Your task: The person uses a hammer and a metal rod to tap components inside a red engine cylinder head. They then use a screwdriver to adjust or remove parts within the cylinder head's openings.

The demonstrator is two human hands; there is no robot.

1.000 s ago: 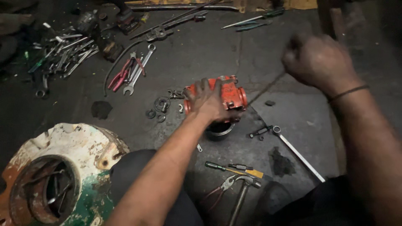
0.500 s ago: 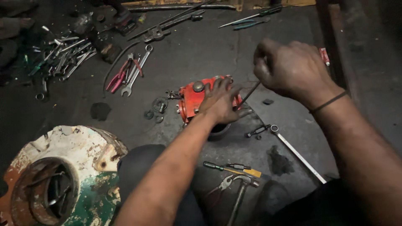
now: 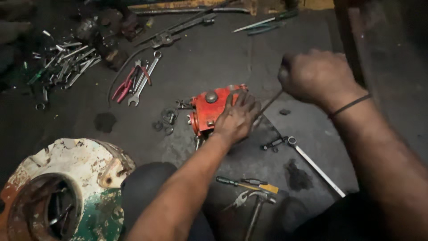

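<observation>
Red cast housing (image 3: pixel 208 111) sits centre frame on the dark, oily floor (image 3: pixel 214 58), on top of a dark round part that is mostly hidden underneath. Left hand (image 3: pixel 238 118) lies flat over the housing's right side, fingers (image 3: pixel 244 101) spread and pressing on it, not wrapped around it.

Right hand (image 3: pixel 314 76) is upper right of centre, fist clenched on the top end of a thin metal rod (image 3: pixel 269 101). Rod runs diagonally down-left toward the housing; its lower end disappears behind the left hand, so contact point can't be told. Dark band on the right wrist.

Around it:
- Small rings and nuts (image 3: pixel 166 119) just left of the housing, dark oil patch (image 3: pixel 105 121) further left.
- Long-handled wrench (image 3: pixel 318 167) lower right of the housing, small dark fitting (image 3: pixel 273 143) by its head.
- Screwdriver with yellow tip (image 3: pixel 245 184), pliers (image 3: pixel 240 198) and hammer (image 3: pixel 258 205) at lower centre, close together.
- Red-handled pliers (image 3: pixel 125 85) and combination spanners (image 3: pixel 145 78) upper left of centre.
- Heap of spanners and sockets (image 3: pixel 62 62) in the upper left of the frame.
- Pipe wrench (image 3: pixel 178 32) and long bar (image 3: pixel 191 10) along the top; green-handled screwdrivers (image 3: pixel 267 20) top right of centre.
- Big rusty white-and-green round casing (image 3: pixel 62 187) with an open bore fills the lower left corner.
</observation>
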